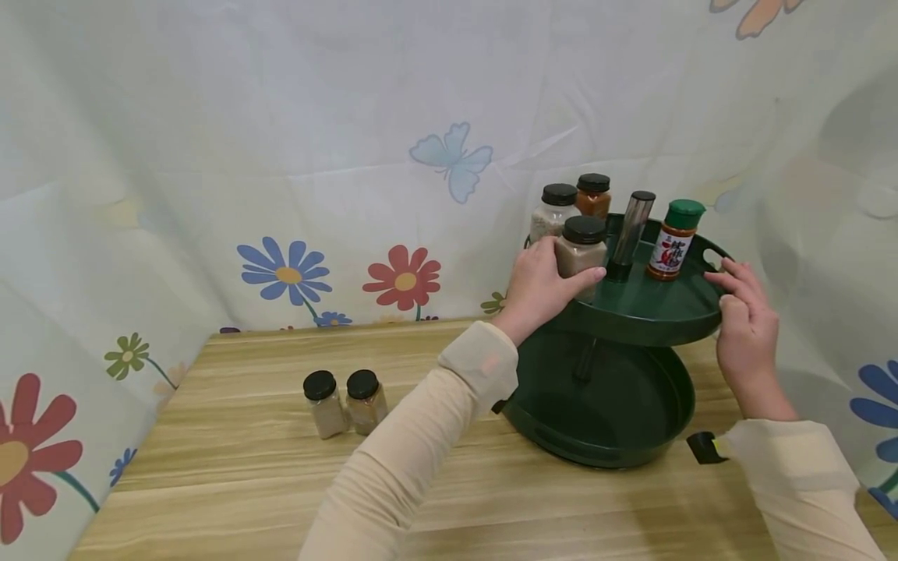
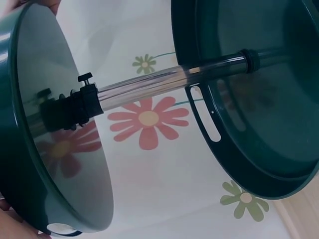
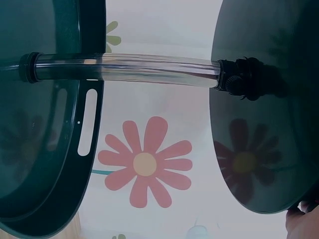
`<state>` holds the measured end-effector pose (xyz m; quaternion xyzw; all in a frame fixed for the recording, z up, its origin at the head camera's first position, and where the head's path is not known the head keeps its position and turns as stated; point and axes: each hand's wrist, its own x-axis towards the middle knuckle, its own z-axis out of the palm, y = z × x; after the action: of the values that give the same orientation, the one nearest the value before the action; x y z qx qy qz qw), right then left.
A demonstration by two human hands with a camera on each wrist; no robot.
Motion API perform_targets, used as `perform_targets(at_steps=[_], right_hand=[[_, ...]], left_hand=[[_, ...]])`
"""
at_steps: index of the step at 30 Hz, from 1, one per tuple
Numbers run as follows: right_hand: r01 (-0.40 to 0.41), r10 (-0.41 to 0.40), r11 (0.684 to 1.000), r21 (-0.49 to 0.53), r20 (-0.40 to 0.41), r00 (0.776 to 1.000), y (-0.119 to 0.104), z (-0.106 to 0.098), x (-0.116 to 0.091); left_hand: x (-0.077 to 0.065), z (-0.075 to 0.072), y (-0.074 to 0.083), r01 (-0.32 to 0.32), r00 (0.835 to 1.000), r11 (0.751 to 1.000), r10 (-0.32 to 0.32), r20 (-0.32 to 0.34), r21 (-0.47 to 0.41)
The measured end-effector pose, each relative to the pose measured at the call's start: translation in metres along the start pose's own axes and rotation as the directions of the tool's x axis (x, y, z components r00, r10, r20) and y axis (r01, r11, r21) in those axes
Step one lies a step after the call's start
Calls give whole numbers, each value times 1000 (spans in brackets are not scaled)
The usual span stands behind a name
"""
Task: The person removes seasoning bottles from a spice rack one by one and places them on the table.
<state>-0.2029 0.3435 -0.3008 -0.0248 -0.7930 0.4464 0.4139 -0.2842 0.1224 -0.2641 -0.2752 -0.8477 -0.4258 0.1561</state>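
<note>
In the head view my left hand point(image 1: 536, 284) grips a clear spice jar point(image 1: 581, 253) with a black lid and pale brown powder, at the left of the upper tier of a dark green two-tier rack point(image 1: 648, 331). Whether the jar's base touches the tier is hidden. My right hand point(image 1: 749, 335) holds the upper tier's right rim beside a handle slot. Behind the gripped jar stand a jar of whitish contents point(image 1: 550, 218) and a jar of orange-brown spice point(image 1: 593, 201). Right of the central post stands a green-capped spice bottle point(image 1: 669, 245).
Two black-lidded spice jars, one paler point(image 1: 327, 409) and one browner point(image 1: 366, 405), stand on the wooden table point(image 1: 245, 467) at left. The lower tier point(image 2: 249, 174) has slotted handles; a shiny post point(image 3: 154, 69) joins the tiers. A flower-patterned curtain point(image 1: 351, 187) hangs behind.
</note>
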Motion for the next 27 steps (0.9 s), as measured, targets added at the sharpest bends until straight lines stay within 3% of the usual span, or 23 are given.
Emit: perform_targets(at_steps=[18,27], right_hand=[[0,0,1000,10,-5,1000,2,1,0],[-9,9,1000,17,-4,1000,1,1,0]], left_hand=[[0,3,-2,-16,1000,999,15,-18,-41],[1,3,0,-20,999,993,14,-51,-115]])
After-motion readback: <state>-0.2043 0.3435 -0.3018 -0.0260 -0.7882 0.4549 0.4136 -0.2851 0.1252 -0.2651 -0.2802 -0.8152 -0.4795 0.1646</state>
